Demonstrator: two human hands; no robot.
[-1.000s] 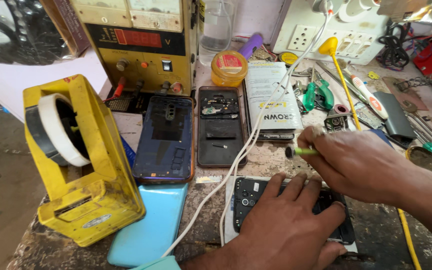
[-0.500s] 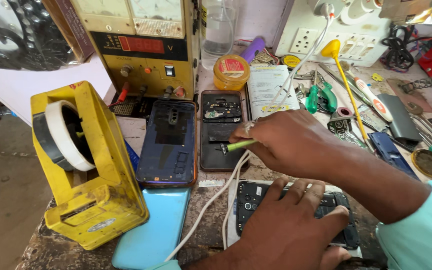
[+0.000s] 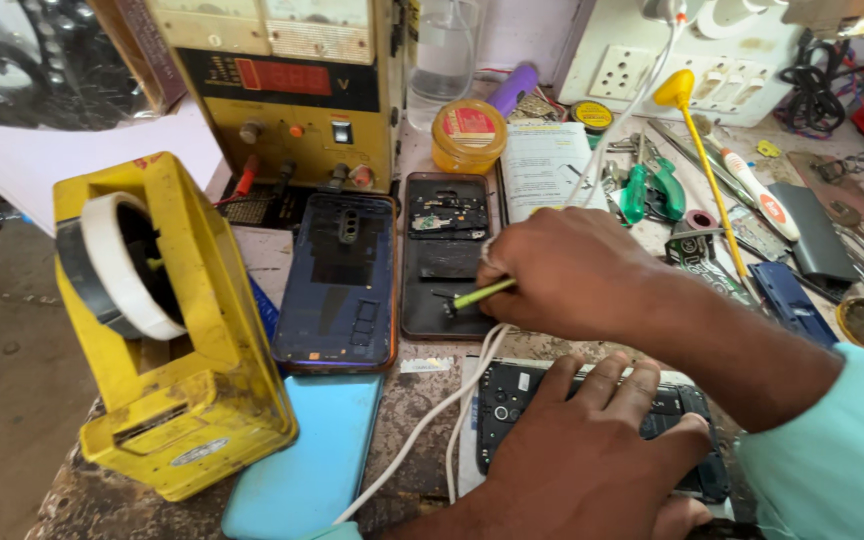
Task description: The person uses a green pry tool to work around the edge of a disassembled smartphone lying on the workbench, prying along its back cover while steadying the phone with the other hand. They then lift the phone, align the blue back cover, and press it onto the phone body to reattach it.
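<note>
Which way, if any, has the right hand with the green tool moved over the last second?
Yes. The right hand has moved left, from beside the green pliers to the opened phone, where its green tool now touches.

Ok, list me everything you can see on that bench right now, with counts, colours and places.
Tape dispenser: 1, yellow, front left, white tape roll on it.
Power supply: 1, yellow, back, red display.
Phone back cover: 1, dark blue, centre left.
Opened phone: 1, black, centre, screwdriver tip on it.
Opened phone under left hand: 1, black, front.
Slab: 1, light blue, front.
Round jar: 1, orange, back centre.
Leaflet: 1, white, back centre.
Pliers: 1, green handles, right.
Socket board: 1, white, back right.
Cable: 1, white, front centre.
Screwdriver: 1, yellow-green, in right hand.
Left hand: flat on front phone.
Right hand: grips screwdriver.
</note>
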